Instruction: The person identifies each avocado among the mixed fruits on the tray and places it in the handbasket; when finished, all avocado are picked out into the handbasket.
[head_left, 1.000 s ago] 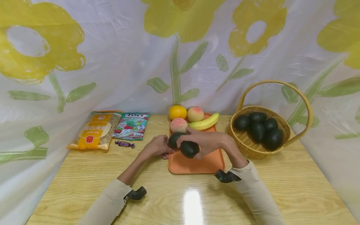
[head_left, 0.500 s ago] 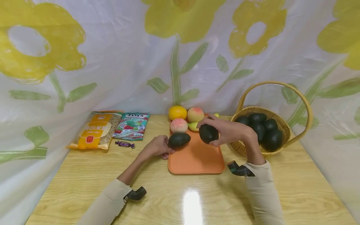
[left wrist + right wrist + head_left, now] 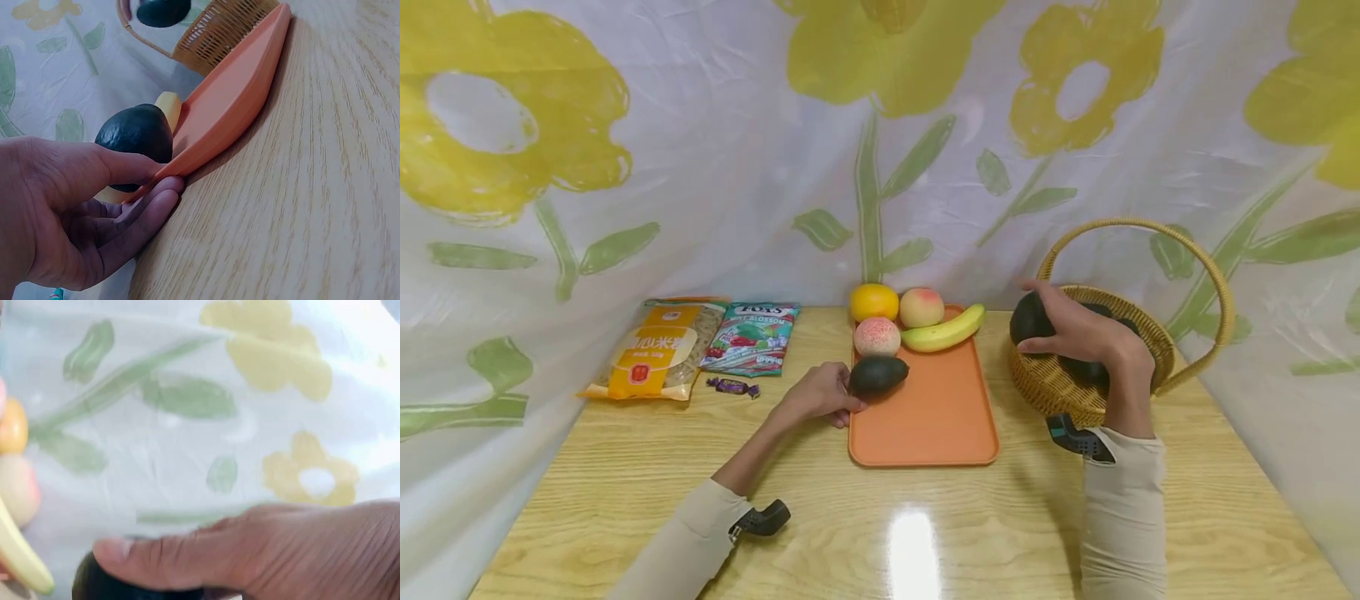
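Note:
My left hand (image 3: 822, 393) pinches the left rim of the orange tray (image 3: 925, 429), thumb above and fingers below, as the left wrist view shows. Right beside its thumb an avocado (image 3: 878, 375) lies on the tray. Over the left side of the wicker basket (image 3: 1052, 393) my right hand (image 3: 1086, 333) grips another avocado (image 3: 1028, 319). In the right wrist view the thumb (image 3: 156, 562) lies across that dark fruit. More avocados (image 3: 1081, 371) sit in the basket, partly hidden by the right hand.
A peach (image 3: 877, 335), a second peach (image 3: 921, 307), a yellow-orange fruit (image 3: 874, 302) and a banana (image 3: 945, 330) are grouped at the tray's far end. At the left lie a yellow food bag (image 3: 651, 348), a teal candy bag (image 3: 751, 337) and a purple wrapped candy (image 3: 733, 386).
The right hand has carried its avocado from above the tray rightward to the basket. The left hand stays at the tray's rim, and the other avocado stays on the tray.

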Demonstrator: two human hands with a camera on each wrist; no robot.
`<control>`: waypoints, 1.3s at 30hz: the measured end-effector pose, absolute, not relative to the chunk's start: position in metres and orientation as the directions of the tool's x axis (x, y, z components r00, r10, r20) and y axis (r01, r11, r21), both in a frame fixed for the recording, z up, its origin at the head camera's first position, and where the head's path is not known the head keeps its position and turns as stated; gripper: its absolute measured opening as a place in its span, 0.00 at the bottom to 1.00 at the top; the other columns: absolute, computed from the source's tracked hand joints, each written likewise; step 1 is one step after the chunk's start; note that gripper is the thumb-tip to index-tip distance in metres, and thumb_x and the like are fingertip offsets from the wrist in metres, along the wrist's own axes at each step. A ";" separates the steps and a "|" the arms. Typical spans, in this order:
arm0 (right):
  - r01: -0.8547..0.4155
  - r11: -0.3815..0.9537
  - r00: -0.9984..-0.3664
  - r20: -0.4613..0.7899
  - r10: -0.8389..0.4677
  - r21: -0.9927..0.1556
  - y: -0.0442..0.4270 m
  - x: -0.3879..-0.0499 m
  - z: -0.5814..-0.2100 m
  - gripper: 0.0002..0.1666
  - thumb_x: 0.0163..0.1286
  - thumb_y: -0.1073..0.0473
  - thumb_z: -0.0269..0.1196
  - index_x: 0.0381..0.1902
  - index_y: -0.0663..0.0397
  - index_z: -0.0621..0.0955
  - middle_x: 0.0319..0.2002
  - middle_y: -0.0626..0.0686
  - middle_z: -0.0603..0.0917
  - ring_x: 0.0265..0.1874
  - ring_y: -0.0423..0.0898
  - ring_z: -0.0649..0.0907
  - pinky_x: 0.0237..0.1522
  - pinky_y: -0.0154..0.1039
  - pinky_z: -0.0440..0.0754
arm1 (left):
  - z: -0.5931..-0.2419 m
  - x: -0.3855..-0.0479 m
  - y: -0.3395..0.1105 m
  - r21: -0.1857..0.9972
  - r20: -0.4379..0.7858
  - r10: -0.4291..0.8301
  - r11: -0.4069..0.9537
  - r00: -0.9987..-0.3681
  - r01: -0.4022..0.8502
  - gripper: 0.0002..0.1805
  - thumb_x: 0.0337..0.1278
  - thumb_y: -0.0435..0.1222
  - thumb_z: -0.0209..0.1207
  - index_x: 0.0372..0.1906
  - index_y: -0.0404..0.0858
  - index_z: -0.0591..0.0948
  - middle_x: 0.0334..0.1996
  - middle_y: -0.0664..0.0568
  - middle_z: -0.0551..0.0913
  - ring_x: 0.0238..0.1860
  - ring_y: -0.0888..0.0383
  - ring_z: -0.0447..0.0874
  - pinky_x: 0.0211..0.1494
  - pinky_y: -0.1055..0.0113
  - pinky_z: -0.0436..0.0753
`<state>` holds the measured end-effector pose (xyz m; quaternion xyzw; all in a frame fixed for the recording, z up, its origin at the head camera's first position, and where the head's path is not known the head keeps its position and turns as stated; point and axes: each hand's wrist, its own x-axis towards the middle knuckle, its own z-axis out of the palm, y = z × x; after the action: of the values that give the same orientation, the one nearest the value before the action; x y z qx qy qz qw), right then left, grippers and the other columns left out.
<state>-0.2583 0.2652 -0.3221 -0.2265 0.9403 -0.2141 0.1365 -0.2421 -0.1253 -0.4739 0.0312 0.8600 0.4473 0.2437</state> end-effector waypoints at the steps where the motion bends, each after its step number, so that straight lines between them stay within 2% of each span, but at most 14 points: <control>1: -0.348 0.820 -0.867 -0.177 -0.466 -0.455 0.268 -0.260 -0.324 0.52 0.73 0.52 0.69 0.80 0.65 0.52 0.79 0.72 0.57 0.79 0.70 0.60 0.76 0.70 0.65 | -0.474 -0.242 -0.125 0.784 -0.392 0.273 0.599 -0.878 -0.164 0.20 0.57 0.35 0.74 0.45 0.31 0.76 0.22 0.45 0.84 0.17 0.61 0.85 0.24 0.69 0.88; 5: -0.268 0.881 -0.875 -0.285 -0.392 -0.389 0.280 -0.266 -0.335 0.55 0.73 0.50 0.68 0.79 0.70 0.50 0.78 0.75 0.57 0.77 0.74 0.62 0.73 0.71 0.68 | -0.475 -0.241 -0.125 0.788 -0.383 0.281 0.596 -0.880 -0.153 0.20 0.57 0.35 0.74 0.46 0.31 0.77 0.23 0.45 0.85 0.17 0.61 0.86 0.24 0.70 0.88; 9: -0.182 0.930 -0.850 -0.424 -0.312 -0.319 0.284 -0.272 -0.346 0.56 0.73 0.45 0.68 0.81 0.61 0.48 0.73 0.74 0.67 0.68 0.71 0.75 0.66 0.69 0.77 | -0.473 -0.239 -0.126 0.790 -0.372 0.281 0.595 -0.885 -0.144 0.20 0.56 0.35 0.74 0.45 0.31 0.77 0.23 0.45 0.84 0.17 0.61 0.85 0.23 0.70 0.88; 12: -0.150 0.950 -0.845 -0.464 -0.267 -0.273 0.283 -0.274 -0.349 0.54 0.72 0.44 0.68 0.80 0.55 0.50 0.72 0.72 0.69 0.66 0.71 0.76 0.63 0.69 0.77 | -0.472 -0.239 -0.127 0.793 -0.370 0.284 0.592 -0.885 -0.142 0.19 0.56 0.35 0.74 0.44 0.31 0.77 0.23 0.45 0.84 0.17 0.61 0.85 0.23 0.70 0.88; 13: -0.144 0.955 -0.845 -0.471 -0.255 -0.258 0.282 -0.274 -0.349 0.55 0.71 0.45 0.69 0.81 0.54 0.50 0.75 0.72 0.66 0.69 0.73 0.73 0.64 0.72 0.76 | -0.472 -0.239 -0.127 0.793 -0.371 0.286 0.592 -0.884 -0.141 0.19 0.56 0.35 0.74 0.44 0.31 0.77 0.22 0.45 0.84 0.17 0.61 0.85 0.24 0.70 0.88; 16: -0.169 0.961 -0.852 -0.458 -0.253 -0.218 0.281 -0.273 -0.350 0.51 0.71 0.49 0.70 0.81 0.55 0.54 0.79 0.70 0.59 0.75 0.75 0.64 0.67 0.75 0.72 | -0.473 -0.239 -0.127 0.792 -0.377 0.284 0.592 -0.881 -0.148 0.19 0.56 0.35 0.74 0.43 0.32 0.77 0.22 0.45 0.85 0.17 0.61 0.86 0.24 0.70 0.88; 21: -0.217 0.955 -0.858 -0.427 -0.286 -0.202 0.280 -0.272 -0.349 0.40 0.69 0.55 0.71 0.72 0.54 0.66 0.75 0.66 0.68 0.69 0.69 0.72 0.63 0.70 0.77 | -0.473 -0.239 -0.126 0.787 -0.381 0.276 0.598 -0.882 -0.152 0.19 0.56 0.36 0.74 0.45 0.32 0.77 0.23 0.45 0.85 0.17 0.61 0.85 0.24 0.70 0.88; 29: -0.232 0.947 -0.860 -0.408 -0.306 -0.223 0.283 -0.271 -0.347 0.35 0.69 0.54 0.72 0.67 0.52 0.68 0.70 0.63 0.71 0.66 0.64 0.74 0.61 0.66 0.77 | -0.474 -0.238 -0.127 0.799 -0.383 0.281 0.579 -0.880 -0.163 0.20 0.56 0.35 0.75 0.44 0.31 0.76 0.23 0.44 0.85 0.17 0.61 0.86 0.24 0.68 0.89; 34: -0.249 0.941 -0.863 -0.389 -0.323 -0.229 0.285 -0.267 -0.345 0.34 0.70 0.55 0.71 0.66 0.55 0.68 0.69 0.64 0.72 0.65 0.65 0.74 0.62 0.65 0.78 | -0.475 -0.238 -0.128 0.798 -0.380 0.286 0.582 -0.880 -0.156 0.22 0.56 0.36 0.75 0.47 0.30 0.76 0.23 0.45 0.85 0.17 0.61 0.86 0.24 0.68 0.89; 39: -0.278 0.926 -0.862 -0.359 -0.358 -0.256 0.285 -0.266 -0.341 0.33 0.71 0.58 0.69 0.66 0.61 0.67 0.68 0.68 0.74 0.66 0.67 0.75 0.63 0.65 0.78 | -0.473 -0.240 -0.128 0.802 -0.375 0.291 0.578 -0.880 -0.151 0.20 0.57 0.35 0.74 0.45 0.31 0.76 0.24 0.44 0.84 0.17 0.61 0.86 0.25 0.69 0.89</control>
<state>-0.2663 0.2845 -0.3407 -0.1658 0.9599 -0.0981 0.2038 -0.2397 -0.1277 -0.4733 0.0408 0.8549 0.4573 0.2414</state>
